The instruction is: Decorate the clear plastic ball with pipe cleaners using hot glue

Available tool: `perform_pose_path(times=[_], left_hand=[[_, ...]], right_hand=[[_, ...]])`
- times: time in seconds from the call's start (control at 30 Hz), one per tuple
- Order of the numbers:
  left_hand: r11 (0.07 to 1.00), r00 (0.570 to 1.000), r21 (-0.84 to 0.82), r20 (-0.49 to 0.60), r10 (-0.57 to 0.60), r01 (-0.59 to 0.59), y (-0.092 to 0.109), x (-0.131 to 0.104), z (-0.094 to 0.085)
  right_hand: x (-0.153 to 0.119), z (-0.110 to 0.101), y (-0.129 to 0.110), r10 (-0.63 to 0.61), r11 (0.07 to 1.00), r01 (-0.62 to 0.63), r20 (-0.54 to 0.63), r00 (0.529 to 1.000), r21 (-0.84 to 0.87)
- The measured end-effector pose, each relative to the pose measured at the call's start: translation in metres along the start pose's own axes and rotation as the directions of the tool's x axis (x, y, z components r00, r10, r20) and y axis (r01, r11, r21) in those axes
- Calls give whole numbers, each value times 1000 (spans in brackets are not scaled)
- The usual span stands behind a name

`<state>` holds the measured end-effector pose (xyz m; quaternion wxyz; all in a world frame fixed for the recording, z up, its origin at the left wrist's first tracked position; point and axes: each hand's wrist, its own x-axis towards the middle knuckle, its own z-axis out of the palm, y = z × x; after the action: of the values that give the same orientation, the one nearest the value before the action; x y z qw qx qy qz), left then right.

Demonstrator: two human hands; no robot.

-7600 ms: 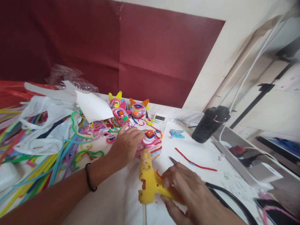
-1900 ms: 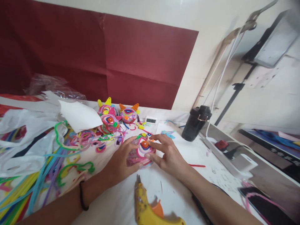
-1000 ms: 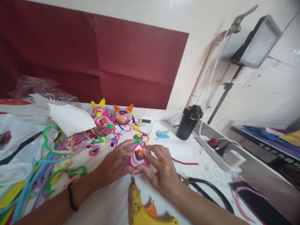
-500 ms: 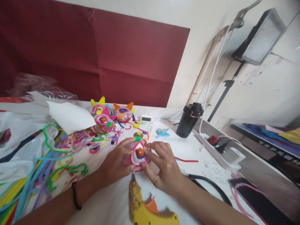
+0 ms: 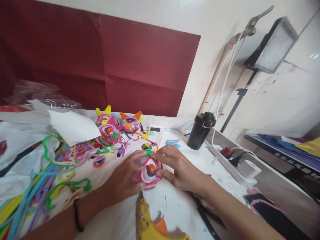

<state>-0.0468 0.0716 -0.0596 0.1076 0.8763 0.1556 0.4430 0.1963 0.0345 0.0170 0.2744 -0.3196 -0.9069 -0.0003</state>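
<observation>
A round ball covered in coiled pipe cleaners is between my hands, low over the white table. Pink, white and blue curves ring an orange eye with a small bead on it, and a green patch sits at the top. My left hand wraps the ball's left side, thumb near the bottom. At its upper right, the fingers and thumb of my right hand close on the ball's edge; whether they also pinch a small piece is hidden. A yellow glue gun with an orange trigger lies just below, its nozzle pointing at the ball.
Similar eared balls stand at the back beside a small digital timer. Loose pipe cleaners cover the left. To the right are a black bottle, a power strip and a phone.
My right hand has shifted up and around the ball's upper right, with its thumb now by the orange eye. The ball has turned slightly; my left hand keeps its hold.
</observation>
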Motion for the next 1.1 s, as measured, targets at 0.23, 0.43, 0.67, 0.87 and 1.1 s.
perform_pose_path(times=[0.23,0.43,0.67,0.87,1.1], left_hand=[[999,1000,-33,8,-6,6,2,4,-2],[999,1000,-30,-3,-22,21,2,4,0],[998,998,-4,21,-62,62,3,2,0],[995,995,-4,33,-99,99,6,4,-2],[996,996,-2,-1,-86,86,8,3,2]], right_hand=[[6,-9,4,-65,998,65,37,997,-6],[6,-5,8,-109,994,109,14,994,0],[4,1,13,-101,994,100,26,995,38],[4,-1,13,-65,993,61,39,997,96],[5,0,12,-84,989,80,30,996,123]])
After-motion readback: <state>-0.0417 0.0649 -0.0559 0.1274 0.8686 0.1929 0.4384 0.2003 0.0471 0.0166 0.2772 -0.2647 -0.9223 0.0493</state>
